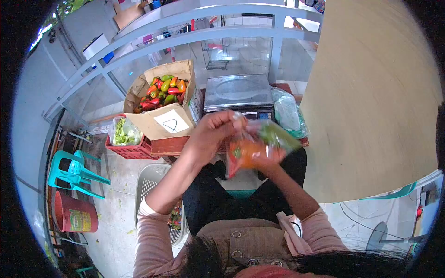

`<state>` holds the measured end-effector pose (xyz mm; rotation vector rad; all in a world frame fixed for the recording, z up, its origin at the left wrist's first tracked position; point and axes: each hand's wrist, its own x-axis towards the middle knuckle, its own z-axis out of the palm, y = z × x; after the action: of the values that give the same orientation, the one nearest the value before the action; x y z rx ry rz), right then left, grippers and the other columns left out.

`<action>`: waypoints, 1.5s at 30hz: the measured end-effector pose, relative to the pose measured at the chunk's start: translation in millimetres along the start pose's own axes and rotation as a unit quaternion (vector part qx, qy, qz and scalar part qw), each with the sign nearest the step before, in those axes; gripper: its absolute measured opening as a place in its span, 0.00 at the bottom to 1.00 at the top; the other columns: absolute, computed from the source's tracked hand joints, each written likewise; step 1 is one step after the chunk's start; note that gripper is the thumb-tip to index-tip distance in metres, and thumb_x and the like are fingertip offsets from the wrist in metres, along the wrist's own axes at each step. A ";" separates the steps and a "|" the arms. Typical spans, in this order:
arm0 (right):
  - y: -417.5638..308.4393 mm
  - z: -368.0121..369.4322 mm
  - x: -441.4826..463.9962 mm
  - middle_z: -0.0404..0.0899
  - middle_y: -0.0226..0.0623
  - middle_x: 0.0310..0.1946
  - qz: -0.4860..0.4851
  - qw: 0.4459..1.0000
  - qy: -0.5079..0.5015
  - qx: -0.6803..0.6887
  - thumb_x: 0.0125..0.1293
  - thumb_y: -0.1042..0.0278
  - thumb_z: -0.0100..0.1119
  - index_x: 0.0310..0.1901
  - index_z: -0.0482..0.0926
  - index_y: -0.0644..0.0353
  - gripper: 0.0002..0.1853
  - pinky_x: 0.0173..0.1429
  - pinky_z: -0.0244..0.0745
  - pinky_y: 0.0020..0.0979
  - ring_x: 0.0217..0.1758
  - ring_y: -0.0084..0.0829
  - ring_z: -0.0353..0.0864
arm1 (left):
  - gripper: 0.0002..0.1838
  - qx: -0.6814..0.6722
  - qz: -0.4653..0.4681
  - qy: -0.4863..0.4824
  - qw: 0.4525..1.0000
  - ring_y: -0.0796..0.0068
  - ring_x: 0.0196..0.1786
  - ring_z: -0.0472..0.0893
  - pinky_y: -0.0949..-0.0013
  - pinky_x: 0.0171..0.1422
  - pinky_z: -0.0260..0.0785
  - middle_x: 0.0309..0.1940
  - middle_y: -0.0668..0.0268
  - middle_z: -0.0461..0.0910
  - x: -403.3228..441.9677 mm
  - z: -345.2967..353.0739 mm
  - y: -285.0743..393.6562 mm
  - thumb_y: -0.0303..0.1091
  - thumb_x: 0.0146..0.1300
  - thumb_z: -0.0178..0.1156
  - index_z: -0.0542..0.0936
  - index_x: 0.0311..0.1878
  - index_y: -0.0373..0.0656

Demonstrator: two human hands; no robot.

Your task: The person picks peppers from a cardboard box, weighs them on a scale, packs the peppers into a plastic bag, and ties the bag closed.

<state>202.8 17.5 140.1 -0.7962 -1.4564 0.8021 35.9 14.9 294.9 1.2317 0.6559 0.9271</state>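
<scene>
Lap: dark trousers (211, 201), knees spread, the hands above them.
Basket: a pale holed basket (144, 185) on the floor beside the left leg, partly hidden by the left arm.
Left hand: the left hand (213, 134) is nearly closed, thumb and fingers pinching the top of the bag.
Right hand: the right hand (269, 160) is blurred, pressed to the bag's lower part; how far its fingers curl cannot be told.
Bag: a clear bag (250, 150) of red, orange and green peppers, tilted, held above the knees.
Tabletop: a low reddish tabletop (170, 147) in front of the knees.
Box: an open carton (146, 124) of mixed peppers (167, 90), on the tabletop's left.
Scale: a flat-panned scale (238, 90), right of the box.
Plastic: crumpled plastic (288, 111), just right of the scale.
Crate: a red crate (130, 152) with bagged greens (125, 133), left of the tabletop.
Railing: a grey railing (276, 51) behind everything.
</scene>
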 end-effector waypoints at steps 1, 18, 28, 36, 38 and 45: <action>3.1 16.3 -7.0 0.80 0.48 0.33 -0.044 0.997 0.067 0.002 0.68 0.60 0.54 0.39 0.77 0.61 0.12 0.40 0.74 0.42 0.34 0.45 0.80 | 0.10 -0.024 0.010 0.018 1.000 0.82 0.41 0.79 0.75 0.50 0.71 0.39 0.68 0.82 10.9 -8.3 -10.1 0.35 0.68 0.59 0.80 0.44 0.39; -80.2 -41.8 -4.6 0.79 0.51 0.40 -0.032 0.952 -0.077 -0.295 0.66 0.71 0.52 0.43 0.76 0.64 0.08 0.51 0.75 0.44 0.45 0.52 0.80 | 0.08 0.478 0.273 0.174 0.816 0.59 0.32 0.75 0.65 0.36 0.67 0.27 0.56 0.73 20.2 -19.8 -67.3 0.25 0.54 0.63 0.73 0.32 0.35; -89.2 -90.2 53.8 0.79 0.38 0.45 -0.017 0.963 -0.258 0.072 0.65 0.67 0.57 0.37 0.79 0.65 0.09 0.57 0.70 0.34 0.50 0.34 0.77 | 0.09 0.464 0.317 -0.141 0.815 0.54 0.42 0.79 0.59 0.47 0.72 0.34 0.59 0.79 -10.7 47.8 8.4 0.33 0.53 0.65 0.78 0.35 0.40; -23.3 0.4 -14.7 0.76 0.34 0.31 0.274 0.732 -0.048 0.621 0.70 0.56 0.52 0.44 0.74 0.54 0.11 0.40 0.73 0.28 0.34 0.29 0.76 | 0.07 0.413 0.308 -0.015 0.857 0.59 0.38 0.78 0.65 0.42 0.69 0.32 0.59 0.75 32.6 41.1 4.7 0.26 0.54 0.63 0.74 0.34 0.37; -17.8 18.7 -13.2 0.71 0.30 0.24 0.286 0.680 -0.102 0.668 0.72 0.53 0.49 0.40 0.72 0.53 0.13 0.30 0.67 0.24 0.24 0.25 0.70 | 0.07 0.415 0.279 0.032 0.865 0.56 0.36 0.77 0.63 0.40 0.69 0.31 0.59 0.75 37.9 25.4 -11.1 0.24 0.55 0.61 0.74 0.34 0.35; -80.9 -26.9 -6.1 0.71 0.29 0.24 0.247 0.962 -0.093 0.069 0.75 0.58 0.45 0.32 0.69 0.57 0.14 0.27 0.64 0.23 0.21 0.23 0.68 | 0.06 0.525 0.263 0.035 0.809 0.54 0.36 0.76 0.60 0.38 0.67 0.30 0.56 0.71 30.4 -20.3 -57.7 0.25 0.57 0.59 0.72 0.34 0.36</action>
<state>228.7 -29.5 206.6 -1.0144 -1.3592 1.3738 47.3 47.5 235.9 2.4759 0.9582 1.0850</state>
